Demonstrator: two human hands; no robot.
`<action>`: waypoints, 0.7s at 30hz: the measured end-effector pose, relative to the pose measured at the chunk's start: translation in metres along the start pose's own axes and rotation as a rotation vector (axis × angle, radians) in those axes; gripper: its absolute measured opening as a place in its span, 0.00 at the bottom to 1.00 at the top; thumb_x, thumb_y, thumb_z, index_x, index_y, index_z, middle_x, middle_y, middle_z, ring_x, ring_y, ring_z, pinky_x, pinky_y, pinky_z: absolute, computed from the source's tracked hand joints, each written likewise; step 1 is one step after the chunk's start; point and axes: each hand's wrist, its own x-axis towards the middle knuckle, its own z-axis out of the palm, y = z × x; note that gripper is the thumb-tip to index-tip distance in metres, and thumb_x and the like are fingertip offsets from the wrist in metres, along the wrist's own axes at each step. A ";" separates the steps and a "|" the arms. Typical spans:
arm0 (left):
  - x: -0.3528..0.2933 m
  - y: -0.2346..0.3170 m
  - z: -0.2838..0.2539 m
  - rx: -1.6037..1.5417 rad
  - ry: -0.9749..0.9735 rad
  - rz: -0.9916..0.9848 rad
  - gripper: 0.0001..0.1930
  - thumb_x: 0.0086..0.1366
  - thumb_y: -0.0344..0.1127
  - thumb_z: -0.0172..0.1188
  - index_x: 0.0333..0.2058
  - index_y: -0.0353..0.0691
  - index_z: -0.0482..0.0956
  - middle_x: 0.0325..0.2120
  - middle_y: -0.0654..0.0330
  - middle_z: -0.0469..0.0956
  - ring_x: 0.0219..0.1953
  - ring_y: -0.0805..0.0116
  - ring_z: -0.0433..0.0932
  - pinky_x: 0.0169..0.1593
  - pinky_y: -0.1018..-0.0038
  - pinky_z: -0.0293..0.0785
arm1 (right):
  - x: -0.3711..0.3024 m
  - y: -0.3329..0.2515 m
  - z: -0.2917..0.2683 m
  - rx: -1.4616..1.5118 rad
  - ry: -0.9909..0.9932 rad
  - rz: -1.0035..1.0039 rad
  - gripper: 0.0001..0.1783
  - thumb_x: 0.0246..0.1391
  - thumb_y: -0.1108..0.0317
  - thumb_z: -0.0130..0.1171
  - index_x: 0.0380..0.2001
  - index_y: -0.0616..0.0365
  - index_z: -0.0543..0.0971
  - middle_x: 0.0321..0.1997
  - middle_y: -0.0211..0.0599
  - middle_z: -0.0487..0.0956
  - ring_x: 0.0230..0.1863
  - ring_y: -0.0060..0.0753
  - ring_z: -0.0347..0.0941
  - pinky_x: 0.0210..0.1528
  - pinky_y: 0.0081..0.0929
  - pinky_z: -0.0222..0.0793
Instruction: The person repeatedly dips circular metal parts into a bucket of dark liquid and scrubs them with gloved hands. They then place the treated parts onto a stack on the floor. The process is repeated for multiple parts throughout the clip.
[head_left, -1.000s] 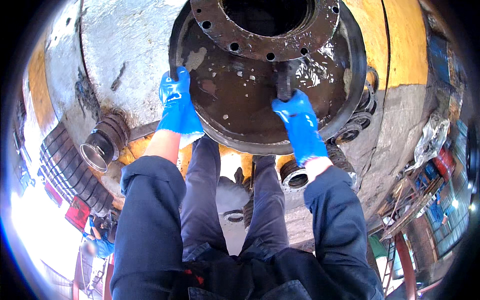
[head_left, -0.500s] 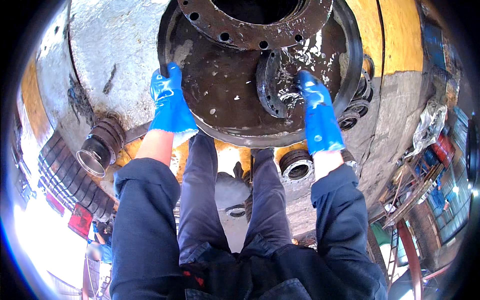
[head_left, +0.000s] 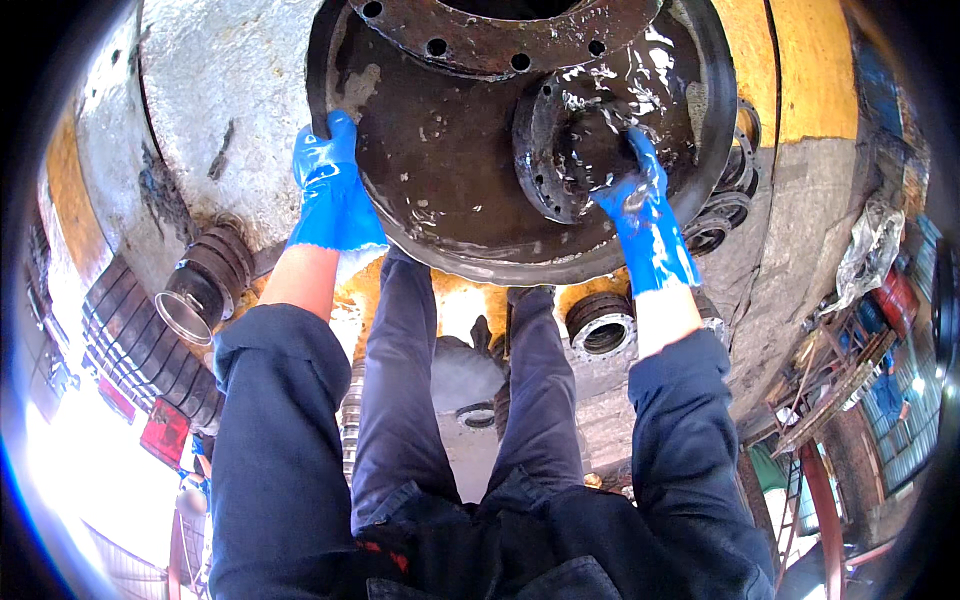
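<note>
A big round dark metal pan (head_left: 470, 240) with shallow, wet, oily liquid fills the upper middle of the head view. My left hand (head_left: 328, 185), in a blue rubber glove, grips its left rim, with the thumb on the inner side. Inside the pan, at the right, a small dark flange ring (head_left: 537, 150) with bolt holes lies partly under the liquid. My right hand (head_left: 645, 205), gloved in wet blue, is beside this ring, thumb apart from the fingers. Whether the thumb touches the ring I cannot tell. A larger bolt-holed flange (head_left: 480, 50) sits at the pan's far side.
Several metal rings (head_left: 735, 170) lie on the floor right of the pan. A short flanged pipe piece (head_left: 205, 280) lies at the left, and another ring (head_left: 602, 335) is near my right foot. Clear plastic sheet (head_left: 868, 245) hangs farther right.
My right hand has moved down and nearer the small flange ring, its thumb now spread from the fingers. My left hand stays on the rim. The pan appears slightly higher in view.
</note>
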 end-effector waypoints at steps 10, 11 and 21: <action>0.007 -0.009 0.015 -0.003 0.083 0.062 0.27 0.61 0.58 0.59 0.38 0.33 0.85 0.32 0.43 0.84 0.39 0.44 0.84 0.44 0.56 0.77 | -0.042 0.012 -0.007 -1.427 0.096 -0.204 0.35 0.48 0.57 0.70 0.57 0.67 0.75 0.55 0.52 0.80 0.59 0.46 0.74 0.63 0.41 0.68; 0.010 -0.014 0.014 -0.011 0.049 0.044 0.27 0.61 0.57 0.59 0.37 0.33 0.85 0.31 0.43 0.84 0.38 0.44 0.84 0.44 0.56 0.77 | -0.048 0.015 -0.008 -1.671 0.076 -0.270 0.36 0.47 0.58 0.71 0.57 0.68 0.74 0.55 0.53 0.79 0.59 0.46 0.74 0.63 0.41 0.67; 0.003 -0.001 0.008 -0.019 -0.005 0.008 0.27 0.60 0.56 0.59 0.37 0.33 0.85 0.30 0.44 0.84 0.37 0.46 0.84 0.43 0.56 0.77 | -0.012 0.017 -0.096 -2.795 0.076 -0.555 0.12 0.56 0.65 0.55 0.33 0.56 0.86 0.37 0.43 0.84 0.48 0.46 0.78 0.58 0.48 0.67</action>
